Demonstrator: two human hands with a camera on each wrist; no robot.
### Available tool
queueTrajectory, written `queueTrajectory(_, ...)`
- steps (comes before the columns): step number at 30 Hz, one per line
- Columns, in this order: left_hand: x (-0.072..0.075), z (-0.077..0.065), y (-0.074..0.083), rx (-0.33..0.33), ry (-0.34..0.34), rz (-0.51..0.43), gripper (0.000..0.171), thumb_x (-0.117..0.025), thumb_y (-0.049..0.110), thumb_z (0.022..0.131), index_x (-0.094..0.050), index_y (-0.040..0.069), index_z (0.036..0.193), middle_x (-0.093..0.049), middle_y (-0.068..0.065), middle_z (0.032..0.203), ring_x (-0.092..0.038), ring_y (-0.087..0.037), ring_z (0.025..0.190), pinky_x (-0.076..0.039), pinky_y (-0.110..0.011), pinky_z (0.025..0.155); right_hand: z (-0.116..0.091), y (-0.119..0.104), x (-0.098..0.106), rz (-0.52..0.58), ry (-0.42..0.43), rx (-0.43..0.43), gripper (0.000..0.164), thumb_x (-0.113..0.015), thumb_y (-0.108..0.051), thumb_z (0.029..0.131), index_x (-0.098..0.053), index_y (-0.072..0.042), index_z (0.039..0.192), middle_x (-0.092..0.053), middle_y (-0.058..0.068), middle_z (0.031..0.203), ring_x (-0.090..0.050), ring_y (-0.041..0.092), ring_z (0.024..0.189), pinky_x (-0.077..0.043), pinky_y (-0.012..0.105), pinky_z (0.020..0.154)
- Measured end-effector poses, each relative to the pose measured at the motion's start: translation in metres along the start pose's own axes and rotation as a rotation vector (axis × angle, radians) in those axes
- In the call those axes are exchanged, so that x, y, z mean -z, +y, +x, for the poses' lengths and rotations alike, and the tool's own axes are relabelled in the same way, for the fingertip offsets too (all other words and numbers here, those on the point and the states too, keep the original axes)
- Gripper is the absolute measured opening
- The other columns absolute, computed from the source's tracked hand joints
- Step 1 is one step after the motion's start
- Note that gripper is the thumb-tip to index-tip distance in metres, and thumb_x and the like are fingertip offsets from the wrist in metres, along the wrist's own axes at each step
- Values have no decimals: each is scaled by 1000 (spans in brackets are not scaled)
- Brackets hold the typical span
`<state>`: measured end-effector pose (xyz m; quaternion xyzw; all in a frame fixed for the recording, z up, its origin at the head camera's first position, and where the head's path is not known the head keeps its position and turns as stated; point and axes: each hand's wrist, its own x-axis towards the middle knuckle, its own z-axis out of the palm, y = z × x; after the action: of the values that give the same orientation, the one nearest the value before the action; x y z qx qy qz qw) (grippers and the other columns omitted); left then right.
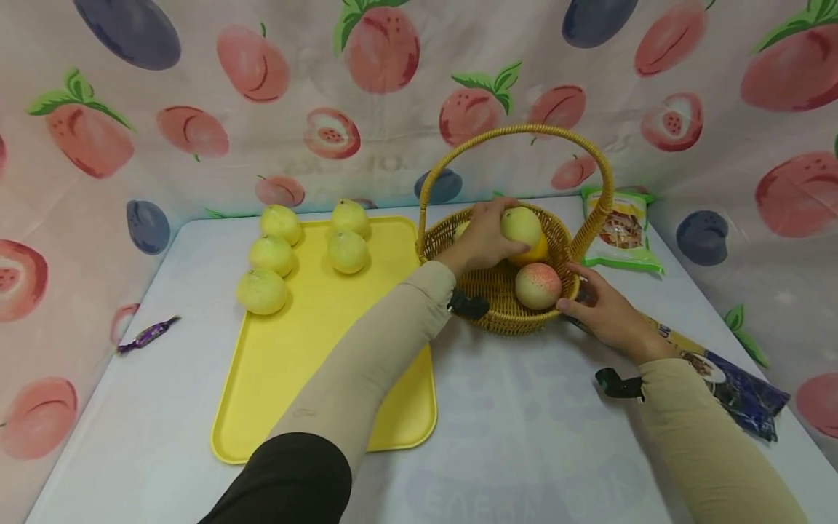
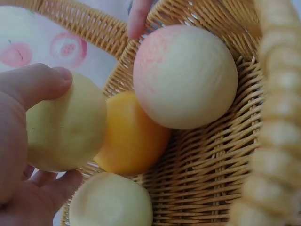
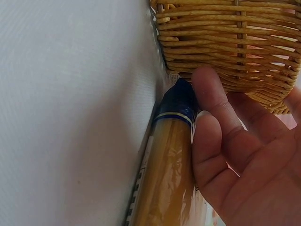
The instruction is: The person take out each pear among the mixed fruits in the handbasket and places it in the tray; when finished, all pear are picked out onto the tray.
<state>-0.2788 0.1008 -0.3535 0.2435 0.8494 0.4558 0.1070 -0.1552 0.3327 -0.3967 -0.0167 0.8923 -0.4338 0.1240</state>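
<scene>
My left hand [image 1: 484, 236] reaches inside the wicker basket [image 1: 504, 324] and grips a pale yellow-green round fruit [image 1: 520, 224], thumb and fingers on opposite sides in the left wrist view. Partly behind that fruit is an orange fruit [image 2: 134, 136]. A pink-blushed peach [image 1: 538, 286] lies at the basket's right side. Another pale fruit [image 2: 110, 200] shows lower in the left wrist view. My right hand [image 1: 609, 313] holds the basket's right rim; in the right wrist view its fingers [image 3: 209, 87] press against the woven side, beside a long clear-and-blue noodle packet [image 3: 164, 174].
To the left, a yellow tray [image 1: 294, 386] has several yellow-green fruits [image 1: 262, 291] along its left and far edges. A purple-wrapped candy [image 1: 149, 335] lies farther left. Behind the basket on the right is a green snack bag [image 1: 622, 233]. The tall handle [image 1: 524, 129] arches over the basket.
</scene>
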Motion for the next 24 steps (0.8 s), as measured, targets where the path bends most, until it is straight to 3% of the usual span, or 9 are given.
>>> queueTrajectory(10, 8, -15, 8, -43, -17, 27, 77, -80, 29, 86, -39, 18, 151, -34, -13, 138, -47, -20, 110, -47, -32, 89, 0, 2, 1, -26, 4, 3, 90, -61, -49, 98, -8, -15, 163, -8, 27, 163, -14, 58, 141, -23, 71, 107)
queueTrajectory(16, 16, -32, 10, -83, -44, 63, 77, -80, 29, 85, -42, 19, 151, -32, -14, 143, -44, -19, 117, -44, -31, 91, 0, 0, 0, -24, -5, -8, 91, -61, -50, 98, -8, -14, 163, -7, 27, 163, -13, 58, 142, -22, 71, 108)
queueTrajectory(24, 25, -63, 12, -144, -92, 78, 73, -79, 31, 86, -46, 19, 150, -36, -13, 137, -43, -21, 114, -47, -31, 86, 0, -3, 0, -35, -2, -23, 92, -60, -52, 97, -7, -15, 163, -9, 28, 162, -18, 58, 141, -25, 71, 106)
